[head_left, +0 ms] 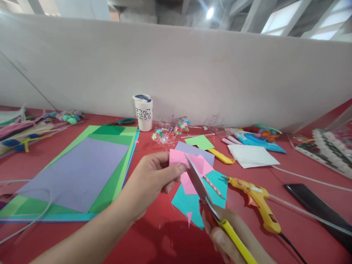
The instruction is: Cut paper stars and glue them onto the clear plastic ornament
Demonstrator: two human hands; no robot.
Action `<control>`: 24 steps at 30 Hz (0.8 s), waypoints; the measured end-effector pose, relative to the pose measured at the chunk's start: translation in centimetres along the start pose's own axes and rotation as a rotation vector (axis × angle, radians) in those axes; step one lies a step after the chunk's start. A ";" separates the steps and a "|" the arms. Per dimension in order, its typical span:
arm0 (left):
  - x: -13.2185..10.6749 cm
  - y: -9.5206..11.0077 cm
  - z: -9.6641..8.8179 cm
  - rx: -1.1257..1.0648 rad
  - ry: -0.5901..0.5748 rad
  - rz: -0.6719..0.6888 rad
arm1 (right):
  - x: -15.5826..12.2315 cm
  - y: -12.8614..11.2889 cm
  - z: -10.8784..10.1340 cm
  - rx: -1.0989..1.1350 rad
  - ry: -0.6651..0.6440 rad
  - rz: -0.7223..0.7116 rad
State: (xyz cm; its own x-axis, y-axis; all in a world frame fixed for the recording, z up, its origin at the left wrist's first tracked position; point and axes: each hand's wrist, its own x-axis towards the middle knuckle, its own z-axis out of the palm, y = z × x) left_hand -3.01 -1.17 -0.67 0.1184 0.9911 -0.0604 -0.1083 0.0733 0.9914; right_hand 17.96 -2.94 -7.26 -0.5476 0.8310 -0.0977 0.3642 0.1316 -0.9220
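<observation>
The left hand (161, 170) is pinching pink paper (176, 157); the right hand (227, 234) is clasping scissors (201, 190) that are slanting forward-left across it.

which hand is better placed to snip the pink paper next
Probably the right hand: it holds the yellow-handled scissors, blades at the pink paper. The left hand is taken up pinching that paper.
</observation>
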 end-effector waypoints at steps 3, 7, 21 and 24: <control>-0.1 0.0 0.0 -0.004 -0.002 0.014 | -0.4 0.0 0.2 0.000 -0.011 0.013; -0.2 -0.1 -0.1 -0.013 -0.010 0.034 | -0.5 -0.1 0.1 -0.001 -0.035 0.016; -0.2 0.2 -0.2 0.014 -0.008 0.029 | -0.1 -0.7 -0.1 -0.009 -0.010 0.059; -0.2 0.2 -0.2 0.019 -0.008 0.028 | -0.1 -0.8 -0.1 -0.006 -0.009 0.055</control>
State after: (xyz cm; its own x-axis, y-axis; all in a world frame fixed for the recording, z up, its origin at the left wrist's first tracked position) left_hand -3.23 -1.35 -0.46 0.1239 0.9918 -0.0312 -0.0930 0.0429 0.9947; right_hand 17.82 -3.05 -6.47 -0.5338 0.8320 -0.1514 0.3980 0.0892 -0.9130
